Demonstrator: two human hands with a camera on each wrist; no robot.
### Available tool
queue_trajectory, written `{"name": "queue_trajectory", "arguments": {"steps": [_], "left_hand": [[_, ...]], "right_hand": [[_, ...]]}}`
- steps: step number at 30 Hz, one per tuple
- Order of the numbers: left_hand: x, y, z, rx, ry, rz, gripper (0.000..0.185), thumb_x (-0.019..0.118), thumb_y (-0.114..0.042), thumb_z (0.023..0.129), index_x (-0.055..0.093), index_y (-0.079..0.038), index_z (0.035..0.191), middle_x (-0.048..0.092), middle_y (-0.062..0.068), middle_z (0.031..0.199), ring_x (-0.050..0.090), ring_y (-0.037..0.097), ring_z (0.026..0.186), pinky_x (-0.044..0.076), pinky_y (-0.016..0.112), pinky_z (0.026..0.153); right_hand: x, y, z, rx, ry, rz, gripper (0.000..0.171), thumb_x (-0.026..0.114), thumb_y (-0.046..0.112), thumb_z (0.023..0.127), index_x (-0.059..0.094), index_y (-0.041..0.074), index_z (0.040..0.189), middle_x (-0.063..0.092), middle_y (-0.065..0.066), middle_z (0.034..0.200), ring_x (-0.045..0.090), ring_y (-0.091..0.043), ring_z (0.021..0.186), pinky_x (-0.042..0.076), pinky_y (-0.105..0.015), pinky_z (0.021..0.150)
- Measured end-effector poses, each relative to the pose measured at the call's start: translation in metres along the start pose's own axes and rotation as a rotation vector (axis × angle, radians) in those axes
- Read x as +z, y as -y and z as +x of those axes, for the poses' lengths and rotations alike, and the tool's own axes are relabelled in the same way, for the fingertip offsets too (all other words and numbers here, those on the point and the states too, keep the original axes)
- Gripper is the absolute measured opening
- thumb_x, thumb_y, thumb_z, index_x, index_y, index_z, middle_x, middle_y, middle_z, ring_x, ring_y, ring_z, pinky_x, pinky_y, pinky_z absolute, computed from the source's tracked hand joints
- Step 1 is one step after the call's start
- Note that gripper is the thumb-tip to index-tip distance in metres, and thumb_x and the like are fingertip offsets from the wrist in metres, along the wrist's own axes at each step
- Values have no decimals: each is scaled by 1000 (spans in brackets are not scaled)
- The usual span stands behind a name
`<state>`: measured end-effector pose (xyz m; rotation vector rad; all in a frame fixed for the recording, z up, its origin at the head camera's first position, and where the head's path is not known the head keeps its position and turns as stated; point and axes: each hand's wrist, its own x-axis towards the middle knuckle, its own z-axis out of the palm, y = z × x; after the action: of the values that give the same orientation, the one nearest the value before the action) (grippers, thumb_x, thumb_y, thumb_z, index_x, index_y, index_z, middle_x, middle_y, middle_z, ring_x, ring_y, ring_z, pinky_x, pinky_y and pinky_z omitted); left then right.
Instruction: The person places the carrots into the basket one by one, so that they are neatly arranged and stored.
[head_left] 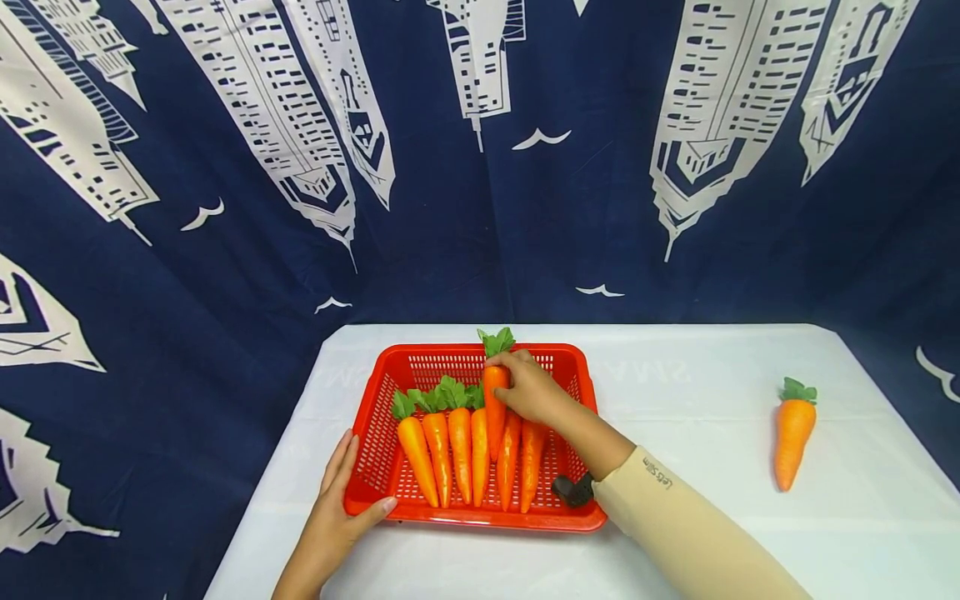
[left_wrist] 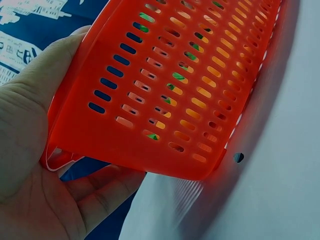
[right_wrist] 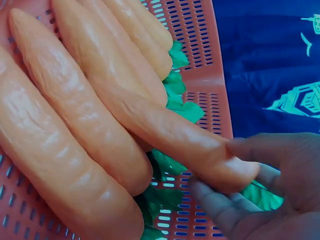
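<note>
On the white table (head_left: 675,500), seen from the head camera, a red slotted basket (head_left: 577,367) is sitting near the front edge, and everything else is best placed against it. Six toy carrots are lying side by side inside the basket, tips toward the person, leaves toward the far wall. The right hand (head_left: 528,387) is pinching the broad top of a seventh carrot (head_left: 495,408), which is tilting over the row — it is resting on its neighbours rather than lying flat, probably because the floor of the basket is already filling up. The left hand (head_left: 337,500) is bracing the basket's near left corner, thumb along the front rim, seemingly so the basket is not sliding. Well to the right of the basket, a lone carrot (head_left: 793,433) is lying on the table.

From the left wrist, the left hand (left_wrist: 35,150) is cupping the basket's outer wall (left_wrist: 165,90), fingers underneath the corner — a steadying hold, not a lift as far as can be told.

From the right wrist, the fingers (right_wrist: 225,210) and thumb are closing round the thick end of the held carrot (right_wrist: 165,135), just above the basket's green leaves (right_wrist: 175,85).
</note>
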<state>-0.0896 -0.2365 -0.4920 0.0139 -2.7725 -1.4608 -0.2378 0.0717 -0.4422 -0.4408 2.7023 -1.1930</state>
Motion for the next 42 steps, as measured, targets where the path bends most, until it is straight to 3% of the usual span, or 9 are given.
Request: {"name": "queue_trajectory", "arguments": {"steps": [6, 11, 24, 32, 42], "left_hand": [[0, 1, 0, 8, -2, -1, 108, 85, -32, 81, 16, -21, 164, 6, -4, 171, 11, 36, 155, 19, 70, 118], [0, 1, 0, 13, -1, 0, 108, 85, -31, 82, 16, -21, 164, 6, -4, 171, 10, 37, 156, 18, 71, 118], [0, 0, 0, 11, -3, 3, 107, 85, -31, 82, 16, -22, 164, 7, -4, 171, 11, 37, 156, 18, 72, 117], [0, 0, 1, 10, -3, 8, 107, 85, -32, 82, 16, -22, 164, 6, -4, 171, 11, 37, 156, 19, 72, 118], [0, 0, 0, -1, 0, 16, 107, 85, -35, 82, 16, -25, 164, 6, -3, 171, 12, 37, 156, 19, 72, 117]], "right_hand": [[8, -7, 2, -15, 50, -67, 39, 75, 9, 89, 67, 13, 126, 61, -14, 126, 61, -26, 104, 54, -41, 93], [11, -12, 3, -23, 76, -91, 36, 78, 8, 85, 69, 12, 120, 68, -8, 114, 61, -21, 100, 53, -37, 90], [8, -19, -1, 31, 154, -181, 34, 84, 18, 81, 68, 17, 112, 70, -1, 98, 61, -19, 91, 52, -38, 87], [10, -27, -1, 47, 265, -208, 41, 87, 24, 78, 63, 20, 112, 67, -1, 105, 59, -18, 92, 51, -38, 89], [10, -27, -3, 42, 279, -222, 46, 88, 27, 77, 62, 20, 114, 67, -2, 109, 59, -18, 96, 52, -40, 93]]}}
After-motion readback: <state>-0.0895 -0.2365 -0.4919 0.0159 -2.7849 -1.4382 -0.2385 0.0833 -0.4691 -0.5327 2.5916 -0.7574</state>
